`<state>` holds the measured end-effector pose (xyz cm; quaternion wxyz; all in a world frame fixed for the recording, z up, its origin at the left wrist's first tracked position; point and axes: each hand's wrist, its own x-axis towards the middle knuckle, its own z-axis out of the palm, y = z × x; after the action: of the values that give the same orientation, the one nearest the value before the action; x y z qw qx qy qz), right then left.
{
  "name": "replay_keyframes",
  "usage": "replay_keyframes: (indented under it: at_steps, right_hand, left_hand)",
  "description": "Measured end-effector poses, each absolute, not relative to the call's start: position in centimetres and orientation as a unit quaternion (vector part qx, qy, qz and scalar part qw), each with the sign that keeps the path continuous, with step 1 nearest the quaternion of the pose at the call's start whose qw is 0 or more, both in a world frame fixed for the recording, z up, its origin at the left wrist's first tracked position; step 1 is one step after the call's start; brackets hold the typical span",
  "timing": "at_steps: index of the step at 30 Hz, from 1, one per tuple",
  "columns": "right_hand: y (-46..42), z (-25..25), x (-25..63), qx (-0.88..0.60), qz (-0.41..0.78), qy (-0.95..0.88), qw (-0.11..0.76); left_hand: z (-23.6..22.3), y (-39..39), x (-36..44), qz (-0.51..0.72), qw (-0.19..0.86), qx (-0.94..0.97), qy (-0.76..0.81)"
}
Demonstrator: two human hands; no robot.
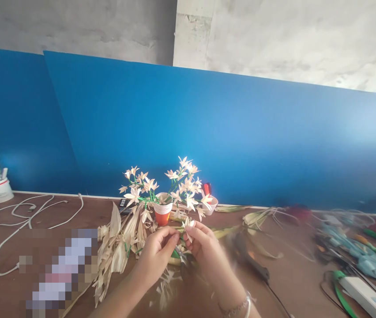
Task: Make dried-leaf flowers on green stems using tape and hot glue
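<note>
In the middle of the table, my right hand (204, 245) pinches a pale corn-husk flower (188, 226) between thumb and fingers. Close beside it on the left, the thumb and fingertips of my left hand (159, 247) are pressed together. A bit of green shows at those fingertips, but what they grip is too small to make out. Just beyond both hands stands an orange and white paper cup (163, 212), with green-stemmed husk flowers (184, 185) spreading above and around it. Scissors (180, 255) lie partly hidden below my hands.
Dried husks (118, 247) lie heaped left of my hands. To the right is a dark, blurred corded tool (254, 267). A pink cup (210, 206) stands behind. White cables (19, 229) cross the left side; a power strip (366, 296) lies front right. A blue partition (208, 132) borders the back.
</note>
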<state>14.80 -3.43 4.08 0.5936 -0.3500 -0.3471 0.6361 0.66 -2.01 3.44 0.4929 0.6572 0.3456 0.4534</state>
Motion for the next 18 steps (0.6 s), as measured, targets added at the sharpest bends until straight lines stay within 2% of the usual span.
replay_keyframes:
  at_steps: [5,9,12,14,16,18]
  right_hand:
    - [-3.3,3.8,14.7,-0.357,0.632,-0.351,0.592]
    - [-3.1,3.9,14.9,-0.380,0.619,-0.370,0.579]
    - [-2.8,4.1,17.3,-0.488,0.528,-0.445,0.533]
    - [-2.7,4.1,20.2,-0.623,0.371,-0.516,0.455]
    - [-2.9,3.5,23.5,-0.760,0.184,-0.540,0.312]
    - [-3.6,2.5,26.4,-0.842,0.064,-0.510,0.163]
  left_hand:
    - [4.0,-2.2,0.7,0.428,0.568,0.589,0.382]
    - [4.0,-2.2,0.8,0.416,0.591,0.564,0.399]
    - [3.6,-2.0,0.8,0.413,0.582,0.556,0.426]
    - [3.1,-1.8,0.8,0.410,0.559,0.568,0.443]
    - [2.5,-1.5,0.9,0.401,0.531,0.598,0.447]
    - [1.9,-1.2,1.1,0.382,0.508,0.626,0.452]
